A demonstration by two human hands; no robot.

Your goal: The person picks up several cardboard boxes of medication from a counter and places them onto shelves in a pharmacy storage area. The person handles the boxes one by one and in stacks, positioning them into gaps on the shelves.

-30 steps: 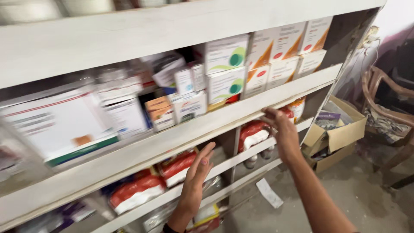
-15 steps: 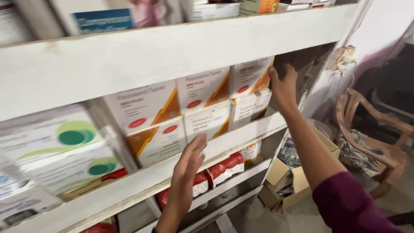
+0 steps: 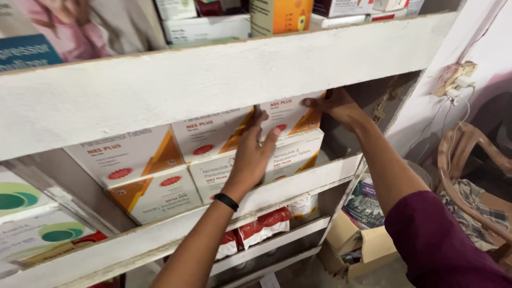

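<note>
Change: both hands, spread in front of the shelf a moment ago, now touch the top-right white-and-orange box (image 3: 288,114).
Left hand (image 3: 253,154): fingers flat against the box's left edge.
Right hand (image 3: 338,106): fingers curled over its upper right corner.
Around: matching boxes (image 3: 170,165) to the left, shelf board (image 3: 224,69) overhanging, cardboard carton (image 3: 357,242) lower right.

You face a white-painted wooden shelf unit (image 3: 224,74) whose thick top board runs across the upper half of the frame, its paint rough and chipped. At the upper right, a pale plastered wall (image 3: 480,48) carries a cream electrical socket with a white plug (image 3: 457,81) and thin wires trailing down. At the right edge stands a brown wooden armchair (image 3: 464,160) with checked cloth on its seat. A grey concrete floor (image 3: 309,274) shows at the bottom centre, under soft daylight.
</note>
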